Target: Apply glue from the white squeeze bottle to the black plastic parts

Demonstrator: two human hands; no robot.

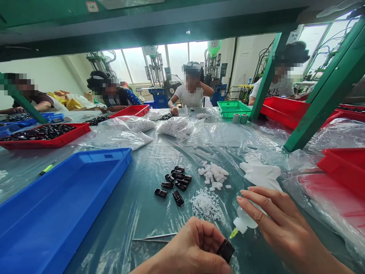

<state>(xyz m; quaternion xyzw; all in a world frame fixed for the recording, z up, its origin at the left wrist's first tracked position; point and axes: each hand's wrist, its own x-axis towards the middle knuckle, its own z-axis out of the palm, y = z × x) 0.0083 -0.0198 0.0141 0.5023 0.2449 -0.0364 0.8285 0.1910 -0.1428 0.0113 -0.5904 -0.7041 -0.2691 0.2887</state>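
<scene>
My left hand (194, 247) is closed around a small black plastic part (226, 250) at the bottom centre. My right hand (279, 224) grips a small white squeeze bottle (244, 222) whose yellow-green tip (233, 233) points down at the black part, almost touching it. Just beyond lie several loose black parts (174, 182), a heap of small white pieces (214, 176) and a patch of tiny white bits (205, 205) on the plastic-covered table (148, 175).
An empty blue tray (57, 205) fills the near left. Red trays (342, 167) sit right, another red tray of black parts (42, 135) far left. A white glove (261, 173), metal tweezers (155, 238), bags of white pieces (173, 125), a green post (325, 87). Other people sit across the table.
</scene>
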